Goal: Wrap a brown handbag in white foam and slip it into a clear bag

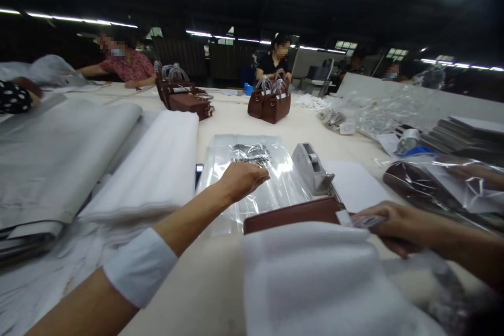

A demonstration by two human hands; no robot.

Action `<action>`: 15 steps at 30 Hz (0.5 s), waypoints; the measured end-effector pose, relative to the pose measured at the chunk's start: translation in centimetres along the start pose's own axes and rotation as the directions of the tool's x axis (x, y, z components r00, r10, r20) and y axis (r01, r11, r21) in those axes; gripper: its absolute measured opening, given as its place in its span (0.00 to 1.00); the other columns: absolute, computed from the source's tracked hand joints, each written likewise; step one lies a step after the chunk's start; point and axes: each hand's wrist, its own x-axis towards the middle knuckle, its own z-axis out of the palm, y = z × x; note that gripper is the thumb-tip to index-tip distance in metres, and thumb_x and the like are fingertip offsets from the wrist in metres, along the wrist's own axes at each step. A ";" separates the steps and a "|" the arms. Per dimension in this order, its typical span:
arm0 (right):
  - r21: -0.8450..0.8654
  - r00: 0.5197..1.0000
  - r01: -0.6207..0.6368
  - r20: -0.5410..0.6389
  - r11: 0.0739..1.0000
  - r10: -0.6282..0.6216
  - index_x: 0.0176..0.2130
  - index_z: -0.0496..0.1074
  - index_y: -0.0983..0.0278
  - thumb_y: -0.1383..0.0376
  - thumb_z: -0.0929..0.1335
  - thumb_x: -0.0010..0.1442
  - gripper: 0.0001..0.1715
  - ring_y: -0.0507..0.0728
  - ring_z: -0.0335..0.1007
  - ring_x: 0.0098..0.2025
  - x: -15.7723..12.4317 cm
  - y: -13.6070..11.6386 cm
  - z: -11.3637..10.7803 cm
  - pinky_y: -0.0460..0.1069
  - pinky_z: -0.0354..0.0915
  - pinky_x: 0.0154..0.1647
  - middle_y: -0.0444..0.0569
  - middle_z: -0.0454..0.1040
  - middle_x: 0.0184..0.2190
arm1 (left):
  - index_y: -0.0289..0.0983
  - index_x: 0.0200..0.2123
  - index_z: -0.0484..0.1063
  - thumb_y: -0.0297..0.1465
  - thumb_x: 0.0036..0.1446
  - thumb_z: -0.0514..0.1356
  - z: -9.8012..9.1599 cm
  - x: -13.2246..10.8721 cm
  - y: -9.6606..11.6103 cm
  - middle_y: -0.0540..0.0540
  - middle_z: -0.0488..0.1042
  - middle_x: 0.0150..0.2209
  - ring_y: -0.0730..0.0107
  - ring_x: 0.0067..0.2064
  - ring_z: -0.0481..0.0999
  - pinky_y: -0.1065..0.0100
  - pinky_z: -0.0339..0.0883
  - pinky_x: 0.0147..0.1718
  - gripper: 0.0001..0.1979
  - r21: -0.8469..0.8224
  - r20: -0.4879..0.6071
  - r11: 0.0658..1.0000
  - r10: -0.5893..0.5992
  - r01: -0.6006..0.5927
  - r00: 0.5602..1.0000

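Observation:
My left hand (pixel 242 181) is closed, fingertips pressed together, above a stack of clear plastic bags (pixel 220 168). Whatever it may pinch is hidden. On the right, my right hand (pixel 397 223) grips the plastic-wrapped handle (pixel 368 220) of a brown handbag (pixel 291 214). A white cloth bag (pixel 311 273) covers the near part of that handbag, leaving its brown top edge showing. Just beyond it stands a grey tape dispenser (pixel 313 168), beside a white paper sheet (pixel 356 184).
Folded white cloth (pixel 149 163) and grey sheeting (pixel 66 147) lie to the left. Brown handbags (pixel 270 102) stand farther back, with more handbags (pixel 185 100) left of them. At right, a co-worker's hand (pixel 478 174) is near a plastic-covered brown item (pixel 413 181). Other people work across the table.

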 end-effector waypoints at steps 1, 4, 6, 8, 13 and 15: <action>0.084 0.998 -0.022 0.065 0.996 0.017 0.40 0.73 0.68 0.53 0.67 0.53 0.23 0.44 0.44 0.10 1.0 0.5 2.0 0.42 0.37 0.12 0.42 0.60 0.09 | 0.42 0.35 0.70 0.38 0.62 0.47 -0.1 -0.2 0.2 0.51 0.72 0.27 0.71 0.27 0.70 0.74 0.47 0.21 0.14 -0.005 0.000 1.000 0.011 -0.011 1.000; 0.350 0.996 -0.030 0.086 0.936 -0.001 0.39 0.71 0.69 0.53 0.68 0.51 0.23 0.42 0.38 0.10 3.1 2.4 5.8 0.41 0.33 0.11 0.38 0.57 0.09 | 0.43 0.36 0.71 0.37 0.62 0.47 -0.7 -1.5 0.6 0.52 0.72 0.27 0.74 0.26 0.69 0.74 0.51 0.22 0.13 -0.017 0.007 0.999 0.047 -0.047 0.999; 0.511 0.999 -0.008 0.033 0.860 -0.011 0.37 0.70 0.68 0.55 0.69 0.51 0.20 0.41 0.36 0.10 3.7 4.1 6.9 0.40 0.32 0.12 0.36 0.55 0.08 | 0.44 0.38 0.71 0.36 0.63 0.46 -1.2 -2.8 0.7 0.53 0.70 0.26 0.75 0.23 0.67 0.74 0.50 0.21 0.13 0.006 -0.001 0.996 0.091 -0.091 0.996; 0.645 1.000 -0.003 -0.014 0.764 0.015 0.34 0.69 0.67 0.56 0.70 0.51 0.17 0.40 0.35 0.10 3.9 5.9 7.4 0.39 0.32 0.12 0.34 0.53 0.08 | 0.44 0.41 0.69 0.32 0.62 0.47 -1.5 -4.4 0.7 0.53 0.68 0.25 0.76 0.21 0.64 0.74 0.48 0.19 0.12 0.059 -0.035 0.988 0.147 -0.144 0.989; 0.856 0.992 -0.014 -0.054 0.516 0.115 0.28 0.65 0.65 0.57 0.74 0.43 0.19 0.40 0.38 0.09 4.5 9.3 9.0 0.38 0.35 0.11 0.33 0.51 0.07 | 0.41 0.50 0.63 0.23 0.57 0.50 0.1 -8.1 0.6 0.50 0.67 0.28 0.72 0.28 0.66 0.71 0.61 0.27 0.17 0.097 -0.204 0.995 -0.002 0.023 0.979; 0.885 0.988 -0.032 -0.041 0.465 0.147 0.22 0.61 0.65 0.56 0.74 0.42 0.22 0.41 0.38 0.09 4.9 9.7 9.8 0.38 0.37 0.11 0.32 0.48 0.07 | 0.40 0.52 0.61 0.22 0.55 0.52 1.8 -9.4 0.6 0.47 0.68 0.33 0.66 0.35 0.68 0.66 0.65 0.35 0.21 0.050 -0.250 0.976 -0.194 0.213 0.949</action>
